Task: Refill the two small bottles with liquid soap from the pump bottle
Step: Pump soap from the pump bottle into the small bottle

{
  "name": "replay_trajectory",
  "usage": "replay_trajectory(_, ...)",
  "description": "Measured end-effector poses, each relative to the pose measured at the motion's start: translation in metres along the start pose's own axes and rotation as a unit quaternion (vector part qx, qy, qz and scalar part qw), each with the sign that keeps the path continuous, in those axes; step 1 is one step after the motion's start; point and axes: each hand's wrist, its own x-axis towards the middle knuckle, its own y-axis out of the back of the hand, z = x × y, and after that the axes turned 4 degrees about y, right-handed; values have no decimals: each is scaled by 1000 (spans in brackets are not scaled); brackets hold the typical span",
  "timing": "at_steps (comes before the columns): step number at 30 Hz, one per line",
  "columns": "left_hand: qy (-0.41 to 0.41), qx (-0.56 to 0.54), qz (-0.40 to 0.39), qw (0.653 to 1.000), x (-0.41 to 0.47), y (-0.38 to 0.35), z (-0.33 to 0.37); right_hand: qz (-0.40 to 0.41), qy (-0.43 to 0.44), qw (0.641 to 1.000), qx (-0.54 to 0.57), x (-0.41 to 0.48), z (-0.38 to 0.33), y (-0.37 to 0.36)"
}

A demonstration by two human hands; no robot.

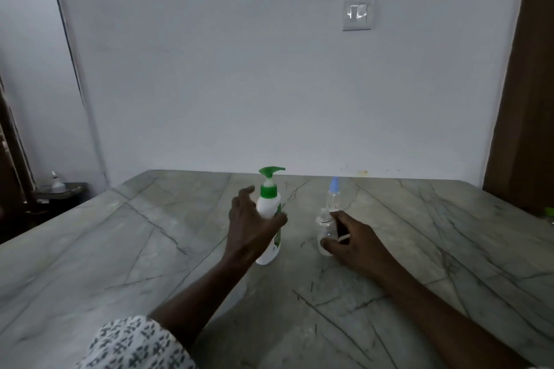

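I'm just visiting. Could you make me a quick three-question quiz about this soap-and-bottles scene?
1. True or false: the pump bottle stands upright on the marble table.
2. Which hand is at the small clear bottle? A) left hand B) right hand
3. What colour is the cap on the taller small bottle behind it?

Key: 1 true; 2 B; 3 blue.

Left hand (251,228) at 12 o'clock, fingers (246,191) spread, thumb curled forward, patterned sleeve (135,344) at elbow, right hand (353,244) toward 1 o'clock, fingers curled inward, forearm bare.
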Motion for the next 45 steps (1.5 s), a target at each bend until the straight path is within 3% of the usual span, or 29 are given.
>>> replay_trajectory(4,-49,-168,-17,984,12,15,14,26,-3,999,34,3,-6,-1)
replay_trajectory(9,-173,-88,-25,981,18,-1,21,15,6,1000,17,2,-11,-5)
replay_trajectory(12,-206,-74,-12,976,20,-11,11,13,11,1000,10,2,-12,-6)
replay_trajectory(21,-161,-49,-3,986,24,-15,15,69,47,996,20,12,-39,-6)
replay_trajectory(26,5,-215,-48,976,37,-5,33,103,49,993,30,13,-47,-5)
replay_trajectory(29,101,-261,-143,949,51,1,47,100,33,994,31,11,-44,-6)
replay_trajectory(33,95,-269,-216,934,52,-2,42,100,27,994,46,9,-41,-9)
replay_trajectory(40,87,-324,-166,927,45,-11,31,96,17,994,56,11,-41,-11)
replay_trajectory(45,50,-311,-119,942,38,-22,32,94,17,994,55,12,-42,-13)
